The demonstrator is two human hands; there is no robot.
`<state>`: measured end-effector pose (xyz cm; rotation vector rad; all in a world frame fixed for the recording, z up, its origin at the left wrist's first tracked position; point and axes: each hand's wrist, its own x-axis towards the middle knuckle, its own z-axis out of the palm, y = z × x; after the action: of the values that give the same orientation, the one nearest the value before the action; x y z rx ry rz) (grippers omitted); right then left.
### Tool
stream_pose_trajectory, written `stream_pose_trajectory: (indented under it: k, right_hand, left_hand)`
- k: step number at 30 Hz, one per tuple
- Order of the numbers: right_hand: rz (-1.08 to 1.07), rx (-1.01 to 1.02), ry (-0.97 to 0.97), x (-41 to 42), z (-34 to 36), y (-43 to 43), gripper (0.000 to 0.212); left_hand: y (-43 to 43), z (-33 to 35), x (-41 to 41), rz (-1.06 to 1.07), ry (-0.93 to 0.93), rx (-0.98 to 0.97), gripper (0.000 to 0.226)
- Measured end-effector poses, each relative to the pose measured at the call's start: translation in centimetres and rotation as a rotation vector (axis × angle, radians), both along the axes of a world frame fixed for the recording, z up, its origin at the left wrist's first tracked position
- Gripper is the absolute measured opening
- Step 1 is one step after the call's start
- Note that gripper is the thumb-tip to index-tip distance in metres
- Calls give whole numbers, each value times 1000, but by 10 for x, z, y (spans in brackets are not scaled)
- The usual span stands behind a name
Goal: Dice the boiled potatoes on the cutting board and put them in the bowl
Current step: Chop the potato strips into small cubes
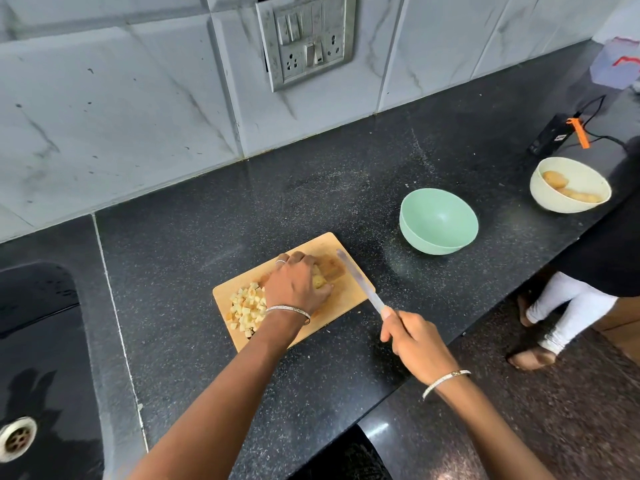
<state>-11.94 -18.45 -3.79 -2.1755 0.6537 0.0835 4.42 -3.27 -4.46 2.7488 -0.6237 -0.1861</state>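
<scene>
**Soft potato pinned, knife poised beside it**

I have the potato (320, 280) on the board (311, 244), which lies near the front edge of the counter (207, 220). My left hand (298, 282) covers it, with the fingers curled over the top and the thumb at the near side. Only a yellow patch of the potato shows. The dice (247, 304) are piled at the board's left end, just beside my wrist.

I judge boiled flesh like this to be soft, light and a little slick, and likely to crumble if squeezed. I would hold it lightly from above, fingertips tucked back from the cut line.

My right hand (412, 337) is wrapped round the handle of the knife (360, 285). The blade slants away from me over the board's right corner, near the potato but apart from it. I cannot tell whether it rests on the wood. Both forearms reach in over the front edge.

The green bowl (415, 233) stands behind and right of the board, and the dice are not yet in it. A white bowl (540, 195) near the counter's right edge holds two more potatoes (554, 178).
</scene>
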Motion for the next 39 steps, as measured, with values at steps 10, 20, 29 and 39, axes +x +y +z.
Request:
stream_pose_trajectory:
  k: [10,20,29,39]
  right_hand:
    - [38,-97,55,22,-2,17,50]
    - [180,-250,81,31,-4,46,54]
    - [222,-376,110,32,7,49,41]
    - [210,-440,118,36,14,58,41]
  left_hand:
    - [12,-10,1,21,89,-173,80]
    - [26,-21,-14,144,28,-389,53]
    - [26,-24,-14,154,54,-430,53]
    - [25,-18,-13,119,23,-315,54]
